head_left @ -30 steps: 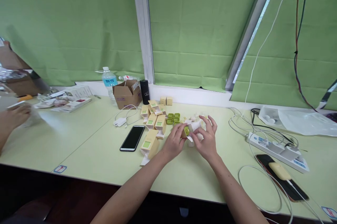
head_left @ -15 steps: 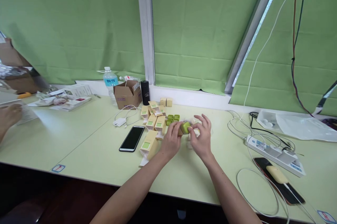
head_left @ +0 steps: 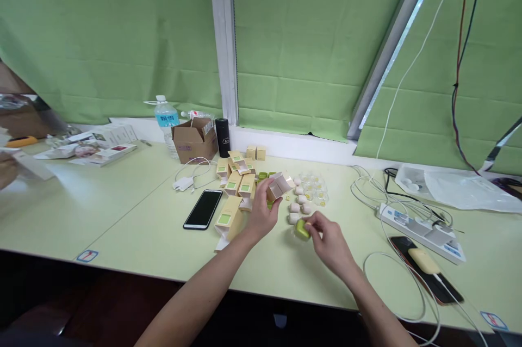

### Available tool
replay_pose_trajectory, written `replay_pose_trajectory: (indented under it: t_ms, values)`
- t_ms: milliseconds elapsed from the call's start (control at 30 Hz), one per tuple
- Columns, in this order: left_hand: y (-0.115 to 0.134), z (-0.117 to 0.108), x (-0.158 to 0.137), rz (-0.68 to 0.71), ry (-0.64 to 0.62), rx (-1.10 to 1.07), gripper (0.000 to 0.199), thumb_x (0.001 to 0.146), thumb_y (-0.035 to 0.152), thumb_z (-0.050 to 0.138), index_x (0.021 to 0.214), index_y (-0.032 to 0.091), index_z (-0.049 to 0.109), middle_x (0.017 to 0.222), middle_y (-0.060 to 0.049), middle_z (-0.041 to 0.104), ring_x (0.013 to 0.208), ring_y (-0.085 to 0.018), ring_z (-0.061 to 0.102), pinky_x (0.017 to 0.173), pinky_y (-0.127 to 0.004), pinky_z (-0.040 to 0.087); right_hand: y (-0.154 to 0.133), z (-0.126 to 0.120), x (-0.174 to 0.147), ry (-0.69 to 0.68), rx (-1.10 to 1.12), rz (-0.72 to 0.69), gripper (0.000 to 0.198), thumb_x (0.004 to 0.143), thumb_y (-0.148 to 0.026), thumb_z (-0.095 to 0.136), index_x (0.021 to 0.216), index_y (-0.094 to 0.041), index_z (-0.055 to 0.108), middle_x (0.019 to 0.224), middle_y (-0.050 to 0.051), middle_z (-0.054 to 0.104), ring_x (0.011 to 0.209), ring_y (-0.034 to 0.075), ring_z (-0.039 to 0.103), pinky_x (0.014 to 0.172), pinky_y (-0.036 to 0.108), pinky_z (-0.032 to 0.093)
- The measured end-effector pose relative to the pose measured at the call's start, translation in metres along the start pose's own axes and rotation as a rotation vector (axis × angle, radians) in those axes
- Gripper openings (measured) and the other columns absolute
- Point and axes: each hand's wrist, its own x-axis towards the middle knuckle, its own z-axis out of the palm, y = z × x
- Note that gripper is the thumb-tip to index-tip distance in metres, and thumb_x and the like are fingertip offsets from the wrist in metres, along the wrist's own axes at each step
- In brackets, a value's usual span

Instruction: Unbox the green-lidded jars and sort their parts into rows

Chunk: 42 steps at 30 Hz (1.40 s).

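Note:
My left hand [head_left: 262, 212] is closed around a small tan cardboard box [head_left: 279, 186], whose open mouth faces me and shows a bare pale inside. Lower and to the right, my right hand [head_left: 331, 242] pinches a small rounded green case [head_left: 302, 230] just above the table. Beside the case lie several small whitish pieces [head_left: 294, 208], and behind them a clear plastic blister tray [head_left: 317, 188]. Green open containers [head_left: 263, 175] stand behind my left hand, which partly hides them. Several tan boxes with green windows [head_left: 229, 214], some with flaps open, lie left of that hand.
A black phone [head_left: 203, 210], a white charger [head_left: 183, 184], a brown carton [head_left: 194, 141], a water bottle [head_left: 166, 121] and a black cylinder [head_left: 222, 137] stand left. At right are a power strip [head_left: 420, 231], loose cables and another phone [head_left: 426, 271]. Another person's hand [head_left: 7, 169] shows far left.
The green case has come out of the box mouth. My right hand has carried it down toward me, while my left hand has tilted the box, revealing its inside.

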Motion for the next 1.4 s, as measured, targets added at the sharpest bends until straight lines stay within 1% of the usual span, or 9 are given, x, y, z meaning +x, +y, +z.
replay_pose_trajectory:
  t_ms: [167,300,533,633,767,900,1067,1300,1400]
  values:
    - [-0.006,0.003,-0.004,0.032,0.000,-0.100,0.056,0.097,0.024,0.058,0.148,0.028,0.034,0.144,-0.016,0.048,0.139,-0.029,0.047,0.104,-0.048,0.053,0.005,0.031,-0.018,-0.087,-0.318,-0.072,0.016,0.096,-0.021,0.038,0.087,-0.024,0.051,0.072,0.002,0.067,0.062,0.021,0.064,0.058,0.029,0.038]
    - [-0.006,0.004,-0.006,-0.029,-0.020,-0.109,0.055,0.097,0.028,0.058,0.148,0.027,0.035,0.144,-0.017,0.049,0.136,-0.029,0.051,0.099,-0.045,0.056,0.002,0.027,-0.015,-0.048,-0.301,-0.079,0.010,0.094,-0.024,0.048,0.096,-0.025,0.058,0.083,0.003,0.073,0.073,0.023,0.070,0.064,0.031,0.047]
    - [0.003,0.011,0.000,-0.205,-0.032,0.002,0.073,0.094,0.034,0.064,0.153,0.024,0.023,0.148,-0.019,0.050,0.136,-0.030,0.055,0.105,-0.047,0.053,-0.008,0.010,0.038,0.199,0.144,-0.038,0.025,0.090,-0.042,0.063,0.109,-0.025,0.060,0.105,0.008,0.073,0.098,0.025,0.070,0.076,0.037,0.060]
    - [0.005,0.015,0.005,-0.107,-0.027,0.124,0.067,0.094,0.031,0.063,0.151,0.022,0.029,0.146,-0.018,0.052,0.138,-0.031,0.052,0.109,-0.050,0.049,-0.006,0.027,0.069,0.168,0.388,0.046,0.055,0.077,-0.048,0.076,0.122,-0.026,0.052,0.113,0.009,0.069,0.095,0.024,0.069,0.068,0.036,0.061]
    - [0.010,0.015,0.012,0.017,-0.051,0.084,0.061,0.092,0.023,0.062,0.147,0.022,0.036,0.139,-0.016,0.057,0.134,-0.030,0.052,0.110,-0.051,0.047,-0.002,0.044,0.088,0.094,0.827,0.125,0.057,0.067,-0.051,0.085,0.106,-0.026,0.053,0.099,0.004,0.071,0.087,0.022,0.069,0.071,0.036,0.060]
    - [0.014,0.010,0.019,-0.073,-0.098,-0.172,0.081,0.087,0.031,0.071,0.154,0.023,0.026,0.147,-0.018,0.050,0.134,-0.030,0.052,0.104,-0.047,0.051,-0.001,0.034,0.084,0.033,1.158,0.153,0.054,0.070,-0.049,0.085,0.111,-0.027,0.058,0.109,0.005,0.074,0.098,0.025,0.071,0.079,0.040,0.060]
    - [0.017,0.016,0.025,-0.160,-0.195,-0.166,0.062,0.089,0.031,0.069,0.144,0.023,0.044,0.137,-0.014,0.058,0.126,-0.028,0.057,0.103,-0.046,0.051,0.002,0.022,0.079,-0.021,1.233,0.143,0.047,0.073,-0.047,0.083,0.112,-0.028,0.065,0.118,0.005,0.075,0.112,0.028,0.069,0.093,0.045,0.058]
    - [0.011,0.017,0.022,0.264,-0.127,0.202,0.054,0.092,0.008,0.050,0.144,0.023,0.049,0.135,-0.015,0.057,0.131,-0.030,0.052,0.109,-0.054,0.046,-0.001,0.030,0.074,-0.045,1.261,0.147,0.041,0.081,-0.058,0.075,0.109,-0.030,0.066,0.116,0.003,0.075,0.111,0.026,0.070,0.095,0.048,0.058]
    - [0.009,0.014,0.016,0.419,-0.164,0.214,0.057,0.090,0.003,0.046,0.142,0.028,0.052,0.138,-0.014,0.053,0.134,-0.030,0.050,0.107,-0.053,0.049,-0.004,0.031,0.072,-0.057,1.238,0.114,0.039,0.083,-0.062,0.072,0.101,-0.028,0.066,0.112,0.004,0.075,0.114,0.027,0.069,0.094,0.048,0.058]
